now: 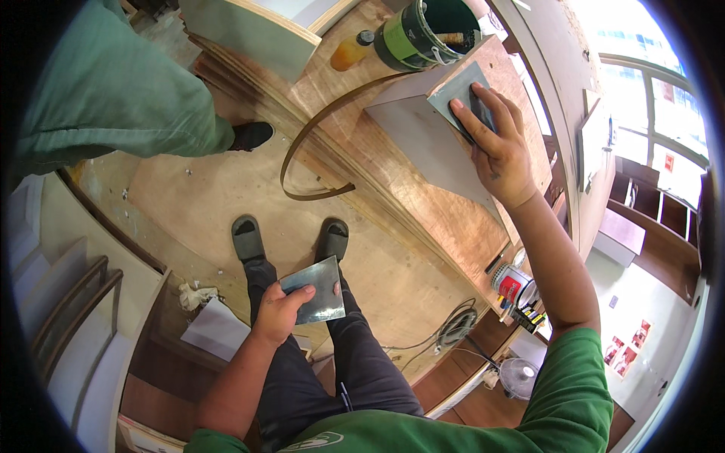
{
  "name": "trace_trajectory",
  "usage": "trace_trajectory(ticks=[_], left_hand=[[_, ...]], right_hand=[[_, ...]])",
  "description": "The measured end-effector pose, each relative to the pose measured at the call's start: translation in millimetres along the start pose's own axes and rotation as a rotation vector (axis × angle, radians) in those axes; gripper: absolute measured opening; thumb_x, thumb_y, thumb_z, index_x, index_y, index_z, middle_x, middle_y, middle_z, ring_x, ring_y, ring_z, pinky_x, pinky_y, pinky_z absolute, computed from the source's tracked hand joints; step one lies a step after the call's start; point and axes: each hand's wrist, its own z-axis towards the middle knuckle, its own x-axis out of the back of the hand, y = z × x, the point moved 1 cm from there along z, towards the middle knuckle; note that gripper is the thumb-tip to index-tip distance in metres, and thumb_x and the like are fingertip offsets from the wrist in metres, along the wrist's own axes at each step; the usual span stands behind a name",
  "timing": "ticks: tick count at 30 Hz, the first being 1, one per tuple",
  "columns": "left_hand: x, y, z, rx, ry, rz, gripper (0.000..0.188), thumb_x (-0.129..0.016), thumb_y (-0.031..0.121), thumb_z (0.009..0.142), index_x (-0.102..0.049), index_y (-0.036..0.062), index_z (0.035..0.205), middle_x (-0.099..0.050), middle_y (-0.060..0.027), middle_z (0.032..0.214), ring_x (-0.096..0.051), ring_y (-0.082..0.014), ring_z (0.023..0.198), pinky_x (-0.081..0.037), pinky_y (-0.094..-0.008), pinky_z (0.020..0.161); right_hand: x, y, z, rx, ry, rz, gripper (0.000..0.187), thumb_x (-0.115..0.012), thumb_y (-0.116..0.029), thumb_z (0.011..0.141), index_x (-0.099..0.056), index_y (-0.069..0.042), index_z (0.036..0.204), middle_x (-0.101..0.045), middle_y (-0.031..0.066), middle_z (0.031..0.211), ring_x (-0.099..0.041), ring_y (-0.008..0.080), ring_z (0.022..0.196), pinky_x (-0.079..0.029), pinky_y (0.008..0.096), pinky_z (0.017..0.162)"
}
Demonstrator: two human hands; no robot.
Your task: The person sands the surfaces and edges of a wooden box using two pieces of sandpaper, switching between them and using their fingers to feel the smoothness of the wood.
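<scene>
My left hand [278, 311] grips a thin square metal plate [321, 308], thumb on its face, low in front of my legs. At the upper right my right hand [502, 147] presses a second grey metal plate [447, 98] against the raw edge of a box-shaped panel piece [427, 143]. My right fingers spread over that plate, and its lower side is partly hidden by them. The box has a pale grey side and stands on a plywood bench [340, 98]. From beside it a curved brown edging strip [306, 140] loops out past the bench edge.
Behind the box are a dark green bucket [400, 41] and a bottle of amber liquid [351, 51]. Another person's green trouser leg [151, 106] is at the left. A can [513, 285], coiled cable [457, 328] and fan [519, 377] are lower right.
</scene>
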Motion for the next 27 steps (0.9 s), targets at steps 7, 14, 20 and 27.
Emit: trace_trajectory(ticks=[7,14,20,27], left_hand=[[-3,2,4,-0.059,0.006,0.07,0.023,-0.06,0.009,0.094,-0.069,-0.0038,0.11,-0.072,-0.0041,0.099,-0.065,-0.0111,0.09,-0.05,-0.0279,0.084],[-20,20,7,-0.024,-0.035,0.048,0.029,-0.064,0.008,0.09,-0.067,-0.0035,0.117,-0.071,-0.0062,0.107,-0.065,-0.0148,0.099,-0.048,-0.0301,0.091],[-67,61,16,-0.091,-0.131,-0.147,0.044,-0.059,0.01,0.092,-0.054,-0.0076,0.133,-0.066,-0.0155,0.122,-0.065,-0.0265,0.112,-0.049,-0.0408,0.102],[-136,110,-2,-0.116,-0.405,-0.516,0.042,-0.051,0.009,0.097,-0.051,-0.0071,0.136,-0.063,-0.0195,0.129,-0.063,-0.0296,0.119,-0.049,-0.0434,0.105]], right_hand=[[2,0,-12,-0.05,-0.011,0.013,0.06,-0.068,0.005,0.076,-0.069,-0.024,0.128,-0.056,0.0163,0.137,-0.053,0.0395,0.121,-0.047,0.0453,0.103],[27,6,-19,-0.062,-0.078,0.008,0.063,-0.061,0.009,0.074,-0.07,-0.023,0.127,-0.058,0.0161,0.135,-0.054,0.0386,0.122,-0.047,0.0449,0.103],[73,-27,-37,-0.073,-0.108,0.001,0.052,-0.061,0.006,0.079,-0.07,-0.018,0.124,-0.059,0.0168,0.132,-0.057,0.039,0.118,-0.05,0.0452,0.098],[76,-106,-82,-0.001,-0.004,0.535,0.063,-0.063,0.004,0.076,-0.066,-0.025,0.131,-0.052,0.0227,0.141,-0.054,0.0475,0.124,-0.049,0.0498,0.101]])
